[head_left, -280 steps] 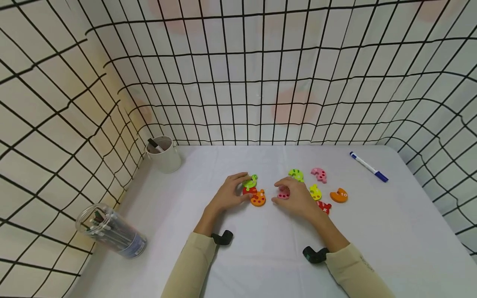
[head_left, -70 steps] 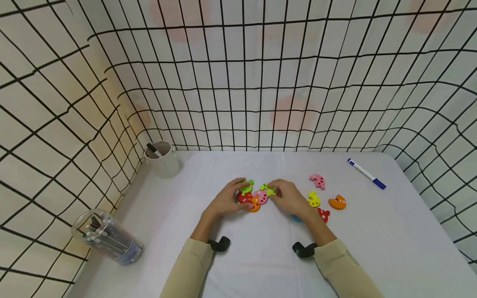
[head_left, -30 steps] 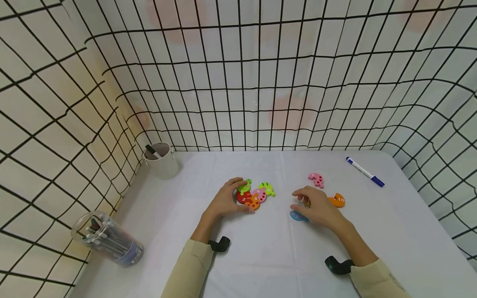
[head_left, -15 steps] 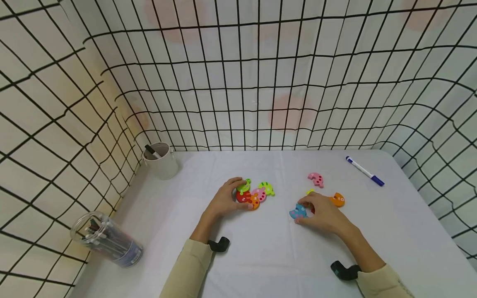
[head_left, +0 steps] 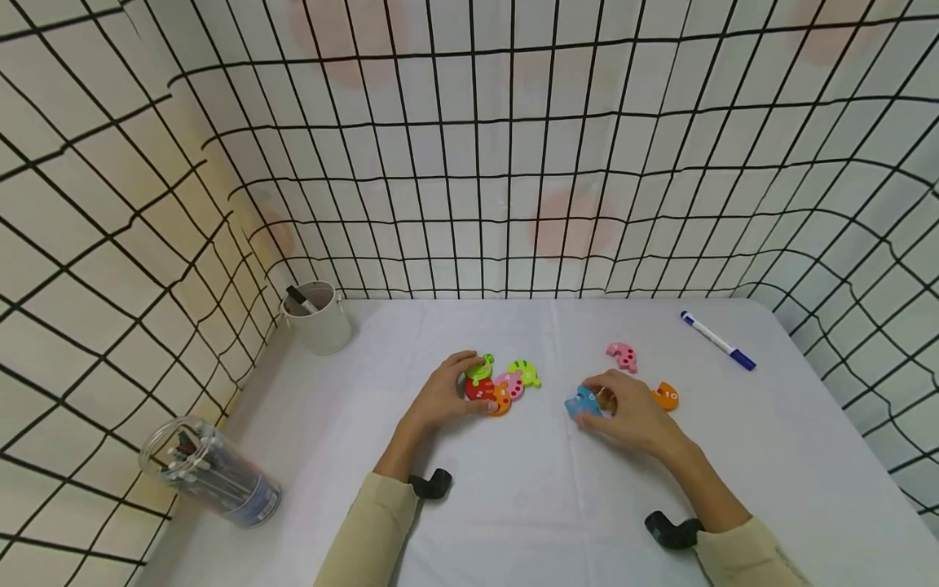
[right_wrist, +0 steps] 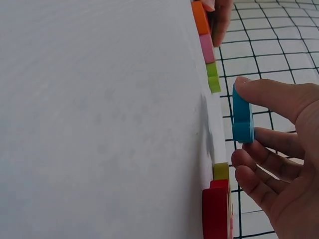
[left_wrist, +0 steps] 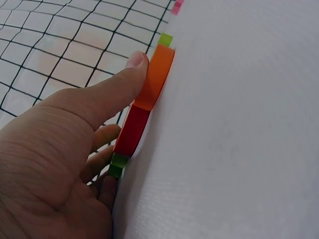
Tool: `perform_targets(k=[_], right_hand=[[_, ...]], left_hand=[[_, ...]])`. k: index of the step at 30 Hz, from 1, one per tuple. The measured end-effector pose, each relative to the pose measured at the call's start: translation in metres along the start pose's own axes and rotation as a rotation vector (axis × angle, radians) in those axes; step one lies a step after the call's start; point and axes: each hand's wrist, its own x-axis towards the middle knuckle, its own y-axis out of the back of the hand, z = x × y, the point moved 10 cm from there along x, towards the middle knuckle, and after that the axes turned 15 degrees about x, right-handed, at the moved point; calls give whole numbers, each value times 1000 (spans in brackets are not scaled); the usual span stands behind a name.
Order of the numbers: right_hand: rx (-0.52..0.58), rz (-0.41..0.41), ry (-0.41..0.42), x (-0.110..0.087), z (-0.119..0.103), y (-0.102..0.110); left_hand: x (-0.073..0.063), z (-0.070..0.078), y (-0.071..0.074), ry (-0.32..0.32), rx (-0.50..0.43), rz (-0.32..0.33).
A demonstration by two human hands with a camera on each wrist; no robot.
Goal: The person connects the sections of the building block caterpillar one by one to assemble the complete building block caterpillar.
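My left hand (head_left: 438,398) curls round a cluster of fitted puzzle pieces on the white table. Its thumb presses an orange piece (left_wrist: 158,74), its fingers reach a green piece (head_left: 480,370), and a red piece (head_left: 478,389) lies between. A pink piece (head_left: 511,383) and a striped green piece (head_left: 526,372) continue the row to the right. My right hand (head_left: 637,414) pinches a blue puzzle piece (head_left: 581,403) between thumb and fingers. In the right wrist view this blue piece (right_wrist: 242,114) hangs above the table, near a red piece (right_wrist: 215,211) and a yellow one (right_wrist: 221,171).
Beyond the right hand lie a loose pink piece (head_left: 622,356) and an orange piece (head_left: 665,396). A blue-capped marker (head_left: 717,339) rests at the back right. At left stand a white pail (head_left: 319,324) and a clear pen jar (head_left: 220,473). Black wire mesh (head_left: 509,175) surrounds the table.
The right hand let go of the striped green piece beside the pink one, moved right, and took up the blue piece, now lifted slightly. The left hand stays at the cluster.
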Motion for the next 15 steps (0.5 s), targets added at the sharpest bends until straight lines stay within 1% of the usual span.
perform_targets(k=[2,5,9,15], right_hand=[[11,3,14,3,-3,0],[25,6,11,8,-5,-1],[34,14,3,15,-5,-4],[80,25,7,25,-4,-9]], left_hand=[[0,0,0,0,2,0],[0,0,-1,1,1,0],[-1,1,0,7,4,-2],[0,1,-1,12,11,-2]])
